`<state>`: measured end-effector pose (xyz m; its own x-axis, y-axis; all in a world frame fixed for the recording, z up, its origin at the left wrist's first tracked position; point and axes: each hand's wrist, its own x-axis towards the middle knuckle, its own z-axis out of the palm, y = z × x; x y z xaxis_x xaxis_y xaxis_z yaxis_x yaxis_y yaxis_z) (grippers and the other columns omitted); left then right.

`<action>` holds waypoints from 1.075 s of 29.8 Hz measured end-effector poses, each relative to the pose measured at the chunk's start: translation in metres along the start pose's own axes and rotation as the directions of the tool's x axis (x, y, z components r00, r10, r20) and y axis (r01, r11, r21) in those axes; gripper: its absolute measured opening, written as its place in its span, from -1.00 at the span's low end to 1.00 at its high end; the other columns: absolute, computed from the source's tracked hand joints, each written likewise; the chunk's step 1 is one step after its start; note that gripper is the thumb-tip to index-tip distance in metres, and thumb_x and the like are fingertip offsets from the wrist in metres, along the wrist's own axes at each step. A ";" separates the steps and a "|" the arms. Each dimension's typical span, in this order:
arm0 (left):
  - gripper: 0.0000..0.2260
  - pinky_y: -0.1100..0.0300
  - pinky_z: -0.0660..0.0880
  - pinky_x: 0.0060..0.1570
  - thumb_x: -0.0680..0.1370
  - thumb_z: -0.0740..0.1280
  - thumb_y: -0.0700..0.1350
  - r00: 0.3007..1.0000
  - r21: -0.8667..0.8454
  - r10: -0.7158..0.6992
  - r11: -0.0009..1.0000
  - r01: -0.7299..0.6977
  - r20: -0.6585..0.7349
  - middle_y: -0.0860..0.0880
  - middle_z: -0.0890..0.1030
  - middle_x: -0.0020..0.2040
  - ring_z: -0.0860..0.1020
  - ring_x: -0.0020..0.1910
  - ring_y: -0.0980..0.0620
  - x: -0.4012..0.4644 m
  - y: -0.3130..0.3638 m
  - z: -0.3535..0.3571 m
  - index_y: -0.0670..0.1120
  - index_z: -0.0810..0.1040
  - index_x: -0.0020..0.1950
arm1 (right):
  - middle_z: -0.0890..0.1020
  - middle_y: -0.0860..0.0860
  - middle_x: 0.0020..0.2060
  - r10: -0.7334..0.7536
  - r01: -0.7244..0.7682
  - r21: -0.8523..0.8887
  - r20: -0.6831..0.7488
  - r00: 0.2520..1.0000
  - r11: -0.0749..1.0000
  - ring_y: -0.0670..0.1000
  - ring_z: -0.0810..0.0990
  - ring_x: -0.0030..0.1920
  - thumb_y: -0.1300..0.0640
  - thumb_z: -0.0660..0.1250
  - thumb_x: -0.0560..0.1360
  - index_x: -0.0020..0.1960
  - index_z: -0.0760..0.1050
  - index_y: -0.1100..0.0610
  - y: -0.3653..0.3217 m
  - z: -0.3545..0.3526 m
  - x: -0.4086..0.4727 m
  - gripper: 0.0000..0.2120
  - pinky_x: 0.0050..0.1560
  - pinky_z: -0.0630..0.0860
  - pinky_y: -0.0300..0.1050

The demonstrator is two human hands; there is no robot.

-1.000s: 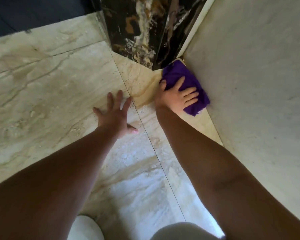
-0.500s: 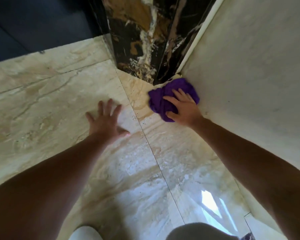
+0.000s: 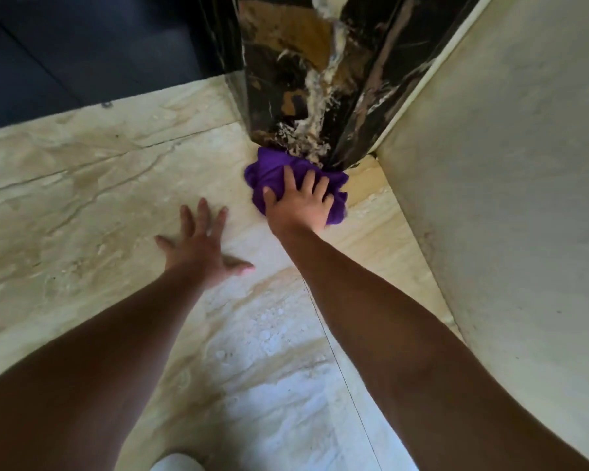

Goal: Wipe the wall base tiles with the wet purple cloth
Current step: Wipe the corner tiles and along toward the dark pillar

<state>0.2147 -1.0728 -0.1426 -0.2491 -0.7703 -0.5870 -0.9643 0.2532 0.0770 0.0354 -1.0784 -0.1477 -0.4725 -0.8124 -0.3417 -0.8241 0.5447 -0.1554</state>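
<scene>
The purple cloth (image 3: 272, 171) lies bunched on the floor tile (image 3: 82, 215) at the foot of the black marble column (image 3: 303, 96), touching it. The right hand (image 3: 300, 205) presses down on it with fingers (image 3: 289, 175) spread apart and laid over the folds. Much of the cloth is hidden under the palm. Just right of it shows a tan wall base tile (image 3: 368, 183). The left hand (image 3: 201, 246) rests flat on the floor, fingers splayed. A pale shape (image 3: 177, 464) is cut off at the bottom edge and cannot be made out.

Veined beige floor (image 3: 82, 198), black marble column (image 3: 303, 62)
</scene>
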 end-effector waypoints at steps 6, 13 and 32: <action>0.16 -0.58 0.07 0.36 0.28 0.29 0.57 1.000 0.018 0.024 1.000 -0.024 -0.019 -0.02 -0.41 0.61 -0.34 0.60 -0.21 0.002 0.006 -0.006 0.15 -0.31 0.61 | 0.17 0.10 0.59 -0.454 0.445 -0.095 -0.123 0.882 0.890 0.22 0.14 0.56 -0.26 0.03 0.63 0.60 0.09 -0.14 0.055 -0.026 -0.005 -0.42 0.51 0.14 0.22; 0.16 -0.48 -0.02 0.45 0.26 0.28 0.58 0.997 -0.020 0.043 0.999 -0.045 -0.070 -0.04 -0.37 0.63 -0.33 0.60 -0.21 0.009 0.000 0.000 0.15 -0.28 0.62 | 0.18 0.00 0.60 -0.480 0.462 -0.139 -0.164 0.862 0.876 0.13 0.08 0.60 -0.14 0.07 0.64 0.56 0.20 -0.18 0.052 0.017 0.026 -0.52 0.56 0.04 0.16; 0.17 -0.57 0.00 0.39 0.29 0.30 0.54 0.999 -0.006 0.050 0.999 -0.050 0.004 -0.11 -0.44 0.59 -0.38 0.56 -0.30 0.005 -0.001 -0.006 0.10 -0.35 0.60 | 0.25 0.13 0.57 -0.237 0.221 -0.165 -0.084 0.968 0.961 0.21 0.13 0.58 -0.11 0.04 0.66 0.46 0.35 -0.02 0.166 -0.022 -0.009 -0.58 0.57 0.03 0.24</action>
<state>0.2135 -1.0801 -0.1412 -0.2966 -0.7546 -0.5854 -0.9512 0.2879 0.1109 -0.1039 -0.9859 -0.1500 -0.2880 -0.9329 -0.2162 -0.9482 0.3094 -0.0720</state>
